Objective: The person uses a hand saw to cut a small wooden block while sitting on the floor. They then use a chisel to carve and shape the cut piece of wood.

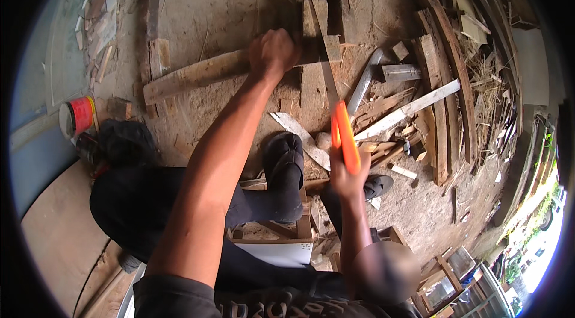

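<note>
My right hand (349,175) is closed around the orange handle (346,138) of a handsaw. Its long, narrow blade (330,78) points away from me and crosses the right end of a weathered wooden board (200,75). My left hand (274,51) is closed on that board, a little left of the blade. Wood blocks (312,87) lie beneath the board's right end, near and far of it. Whether the teeth have cut into the wood is hard to make out.
Long beams (449,66) and scrap wood lie at the right, with a white-painted strip (407,108) among them. A curved metal piece (365,81) rests near the saw. At the left stand a red and white can (81,115) and a dark bag (126,141). My feet (281,192) are close below.
</note>
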The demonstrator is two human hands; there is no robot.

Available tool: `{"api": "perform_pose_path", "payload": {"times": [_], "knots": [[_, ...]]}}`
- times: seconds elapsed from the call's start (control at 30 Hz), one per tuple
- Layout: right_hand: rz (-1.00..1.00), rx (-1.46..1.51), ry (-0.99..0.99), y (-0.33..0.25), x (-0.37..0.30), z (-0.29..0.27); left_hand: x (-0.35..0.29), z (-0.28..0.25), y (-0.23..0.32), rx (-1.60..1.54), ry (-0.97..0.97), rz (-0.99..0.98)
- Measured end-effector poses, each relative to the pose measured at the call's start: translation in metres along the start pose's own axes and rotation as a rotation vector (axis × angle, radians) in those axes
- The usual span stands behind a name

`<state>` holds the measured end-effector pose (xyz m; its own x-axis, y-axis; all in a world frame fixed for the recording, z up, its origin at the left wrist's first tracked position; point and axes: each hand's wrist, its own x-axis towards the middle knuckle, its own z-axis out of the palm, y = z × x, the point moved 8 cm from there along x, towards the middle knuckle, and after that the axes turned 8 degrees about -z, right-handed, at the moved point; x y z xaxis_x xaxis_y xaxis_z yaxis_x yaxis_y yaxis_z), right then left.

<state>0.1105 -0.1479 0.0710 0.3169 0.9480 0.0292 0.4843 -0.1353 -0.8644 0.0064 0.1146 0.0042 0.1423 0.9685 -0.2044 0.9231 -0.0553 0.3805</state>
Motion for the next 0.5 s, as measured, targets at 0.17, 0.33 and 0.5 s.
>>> {"api": "perform_pose_path", "payload": {"times": [0.17,0.33,0.5], "knots": [[-0.129,-0.099,0.054,0.004,0.02,0.016,0.01,0.006,-0.004,-0.01,-0.057,-0.038],[-0.235,-0.018,-0.02,-0.022,-0.059,-0.017,0.0,-0.008,0.0,0.022,0.021,-0.052],[0.123,0.13,0.14,0.017,0.056,0.015,0.005,0.001,0.007,-0.002,-0.066,-0.037]]}}
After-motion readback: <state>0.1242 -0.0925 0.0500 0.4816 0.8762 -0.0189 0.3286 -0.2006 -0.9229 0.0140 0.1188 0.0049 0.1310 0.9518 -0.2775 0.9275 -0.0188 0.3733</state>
